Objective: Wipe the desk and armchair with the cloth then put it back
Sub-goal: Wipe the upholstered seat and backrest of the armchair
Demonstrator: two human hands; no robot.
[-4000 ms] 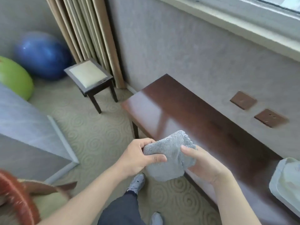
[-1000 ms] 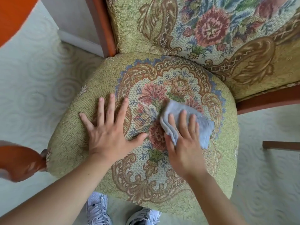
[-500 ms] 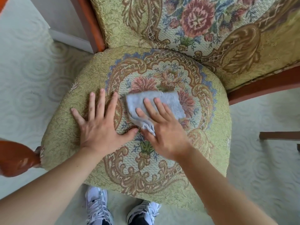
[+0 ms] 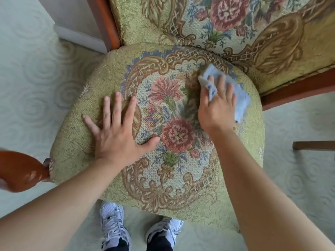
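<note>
Step in hand: wiping the armchair, as I judge it; the desk is out of view, so how much of the task is done cannot be told.

Cloth: a small blue-grey cloth (image 4: 240,101) lies flat on the seat cushion (image 4: 163,192) at about 2 o'clock, near the seam where the seat meets the floral backrest (image 4: 226,20).

Right hand: the right hand (image 4: 218,109) lies on top of the cloth. Its fingers (image 4: 221,84) run almost straight towards 12 o'clock and press it down. A fold rises between thumb and forefinger and looks nipped there.

Cloth against the fingers: it sticks out past the fingertips at 12 o'clock and past the little-finger side at 3 to 4 o'clock. The palm covers its middle.

Left hand: the left hand (image 4: 117,136) lies flat at 9 o'clock on the seat, fingers spread wide and holding nothing, well apart from the cloth. It seems to brace the body.

Handling: the cloth looks soft, light and limp. On this coarse woven upholstery it will probably drag and bunch up, not glide, so even pressure from a flat palm suits it.

Where to take hold: for lifting it away, gather the loose edge at 3 o'clock, or use the fold already at the thumb.

Around: a wooden armrest (image 4: 20,171) at 8 o'clock, and pale sneakers (image 4: 112,225) on the patterned carpet (image 4: 32,87) at 6 o'clock.
</note>
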